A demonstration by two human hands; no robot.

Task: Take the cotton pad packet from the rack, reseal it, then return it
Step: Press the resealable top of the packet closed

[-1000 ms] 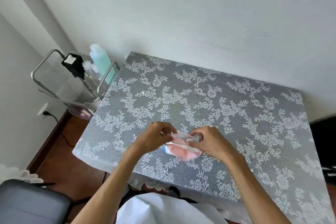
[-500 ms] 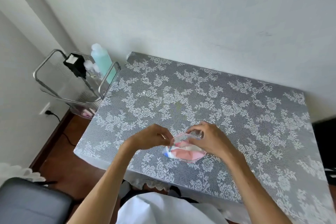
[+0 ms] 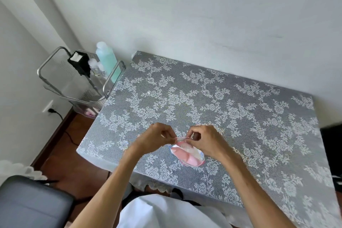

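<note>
Packet [image 3: 187, 156]: one, pink, held between two hands over the table [image 3: 240, 116], hanging just below both. Left hand [image 3: 155, 139] and right hand [image 3: 205, 140] each pinch its top edge, fingers curled. One rack [image 3: 77, 81] stands well left of the left hand.

Table [image 3: 240, 109] against the wall, grey-and-white lace cloth [image 3: 166, 98] over it, pink packet [image 3: 188, 156] near its front edge

We have a single head-worn view, looking forward and steeply down from above the near edge of the worktop [image 3: 212, 98]. Both hands sit close beneath us at six o'clock, the wall stands at twelve, and the rack [image 3: 55, 72] at ten.
</note>
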